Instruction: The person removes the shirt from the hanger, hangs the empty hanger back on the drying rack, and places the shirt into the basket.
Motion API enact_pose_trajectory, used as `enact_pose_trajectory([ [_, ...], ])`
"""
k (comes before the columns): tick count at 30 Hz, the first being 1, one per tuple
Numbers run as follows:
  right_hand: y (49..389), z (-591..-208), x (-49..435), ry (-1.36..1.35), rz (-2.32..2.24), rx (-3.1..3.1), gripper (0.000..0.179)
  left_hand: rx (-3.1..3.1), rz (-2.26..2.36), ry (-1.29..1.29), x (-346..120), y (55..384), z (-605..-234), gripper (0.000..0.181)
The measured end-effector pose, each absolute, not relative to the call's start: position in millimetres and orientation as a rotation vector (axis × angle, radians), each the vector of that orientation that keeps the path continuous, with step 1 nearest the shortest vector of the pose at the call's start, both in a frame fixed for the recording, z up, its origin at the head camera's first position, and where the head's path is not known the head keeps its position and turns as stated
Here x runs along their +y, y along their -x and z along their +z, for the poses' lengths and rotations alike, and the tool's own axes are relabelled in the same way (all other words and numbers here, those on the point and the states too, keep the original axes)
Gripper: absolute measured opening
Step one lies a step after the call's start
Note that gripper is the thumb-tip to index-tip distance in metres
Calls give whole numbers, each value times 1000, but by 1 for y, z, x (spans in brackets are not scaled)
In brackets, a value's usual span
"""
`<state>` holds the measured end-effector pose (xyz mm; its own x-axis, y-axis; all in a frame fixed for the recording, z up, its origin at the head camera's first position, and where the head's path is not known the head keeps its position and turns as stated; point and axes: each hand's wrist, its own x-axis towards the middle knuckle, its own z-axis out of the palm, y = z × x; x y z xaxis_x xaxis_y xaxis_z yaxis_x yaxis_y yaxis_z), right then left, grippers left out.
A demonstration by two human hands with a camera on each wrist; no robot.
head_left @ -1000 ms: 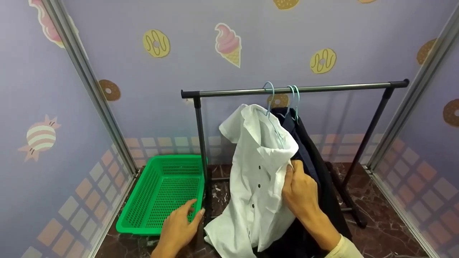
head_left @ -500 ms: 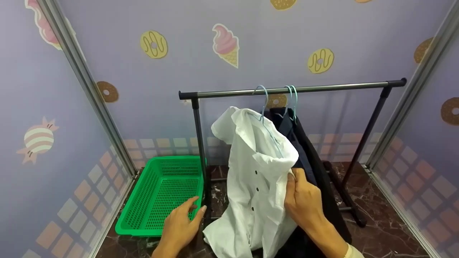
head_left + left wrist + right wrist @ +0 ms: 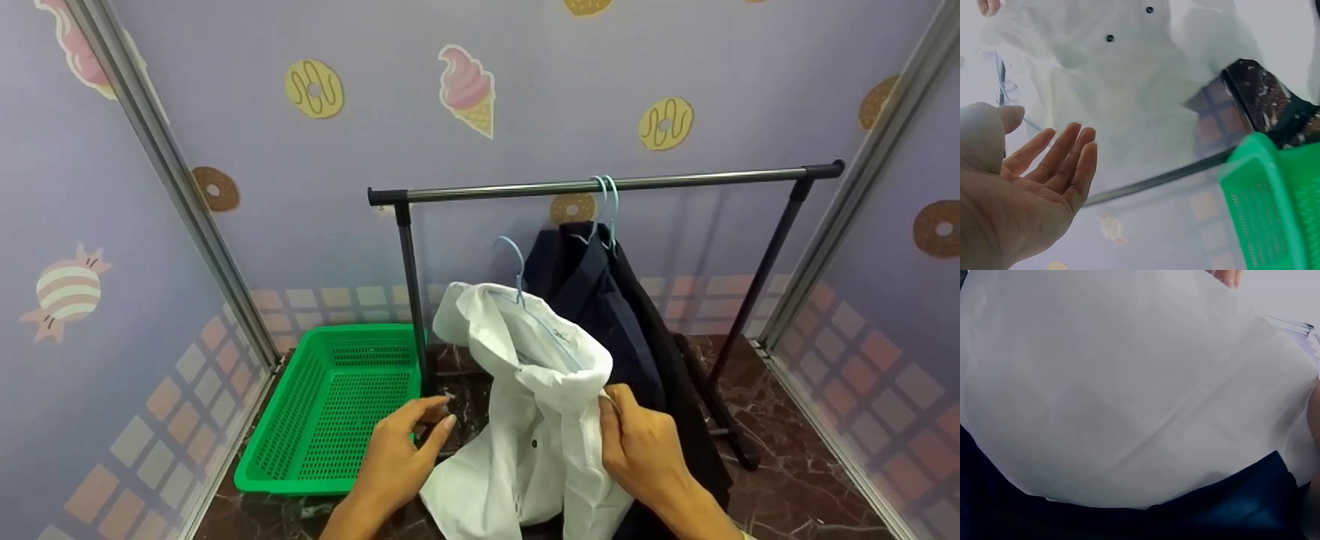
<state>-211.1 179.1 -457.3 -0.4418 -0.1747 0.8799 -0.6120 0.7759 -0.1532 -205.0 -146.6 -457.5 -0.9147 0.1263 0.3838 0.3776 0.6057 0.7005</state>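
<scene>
A white button-up shirt (image 3: 525, 420) hangs on a light blue hanger (image 3: 516, 262), whose hook stands free below the rack's rail in the head view. My right hand (image 3: 641, 442) pinches the shirt at its shoulder side. To the left of the shirt, my left hand (image 3: 401, 454) has its thumb and fingers apart, with nothing between them. The left wrist view shows that left hand (image 3: 1044, 174) palm up with fingers loosely extended, near the buttoned front. White fabric (image 3: 1129, 394) fills most of the right wrist view, where only an edge of the right hand shows.
A clothes rack with a metal rail (image 3: 510, 190) stands behind the shirt. Dark garments (image 3: 607, 315) hang from it on two light blue hangers (image 3: 613, 202). A green plastic basket (image 3: 259, 457) sits on the dark marbled floor at the left, beside the rack's post (image 3: 411, 285).
The shirt's hanger hook has come off the rail, and the shirt has moved down and toward me in my right hand. My left hand has shifted right, closer to the shirt.
</scene>
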Motion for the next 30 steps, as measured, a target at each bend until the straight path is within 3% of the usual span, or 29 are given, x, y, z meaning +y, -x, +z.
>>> enact_pose_trajectory([
  [8,209,-459,180,-669,559,-1993,12,-2429,-1052,508,-131,212,-437,28],
  [23,207,-456,178,-735,591,-1981,10,-2407,-976,573,-131,240,-388,45],
  [30,204,-454,179,-758,620,-1971,11,-2393,-1007,724,-128,260,-371,49],
])
